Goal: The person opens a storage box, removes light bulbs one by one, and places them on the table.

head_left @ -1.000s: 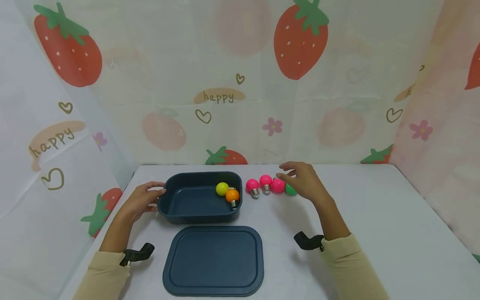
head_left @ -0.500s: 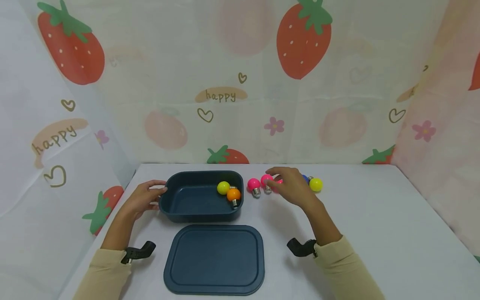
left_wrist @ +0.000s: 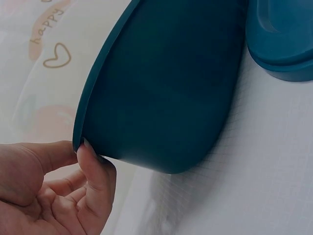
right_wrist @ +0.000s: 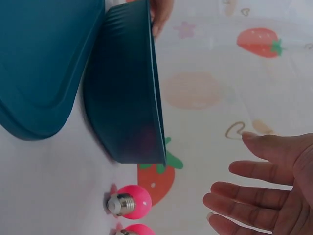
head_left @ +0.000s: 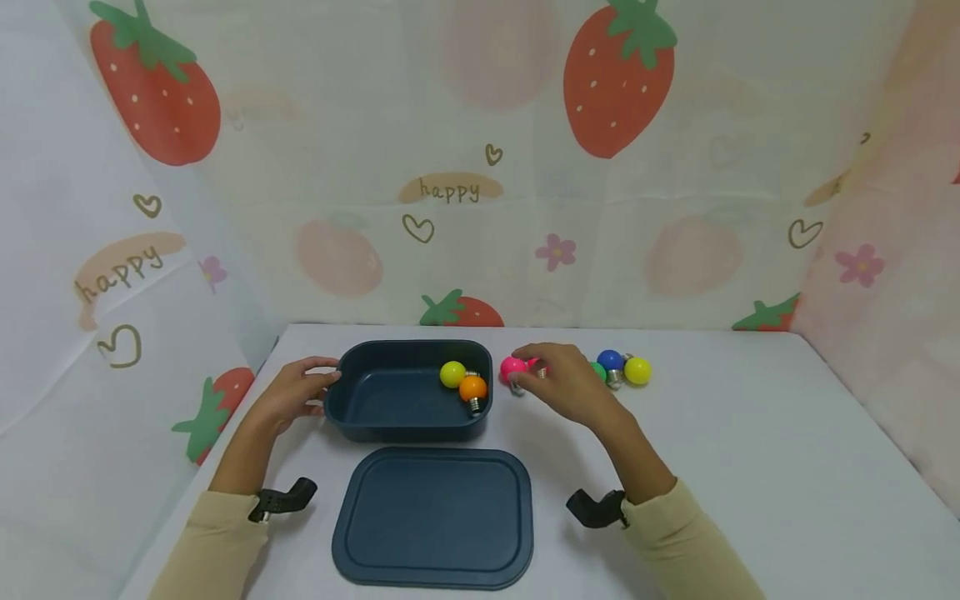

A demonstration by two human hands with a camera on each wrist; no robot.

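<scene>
A dark blue box (head_left: pixel 390 435) stands on the white table, with a yellow light bulb (head_left: pixel 452 374) and an orange light bulb (head_left: pixel 472 388) lying at its right end. My left hand (left_wrist: pixel 58 191) pinches the rim at the left end, thumb and finger meeting there. Right of the box, a pink light bulb (right_wrist: pixel 134 201) and another pink one (right_wrist: pixel 139 229) lie on the table. My right hand (head_left: pixel 562 383) hovers over them with fingers spread and nothing held, as the right wrist view shows. It partly hides the pink bulbs in the head view.
A matching flat lid (head_left: pixel 432 518) lies in front of the box. Right of my right hand are a green bulb (head_left: pixel 598 371), a blue bulb (head_left: pixel 611 360) and a yellow bulb (head_left: pixel 637 371). A strawberry-printed curtain (head_left: pixel 480 275) hangs behind the table.
My right hand has moved left along the row of bulbs toward the box, uncovering the green, blue and yellow ones. The left hand stays at the box rim.
</scene>
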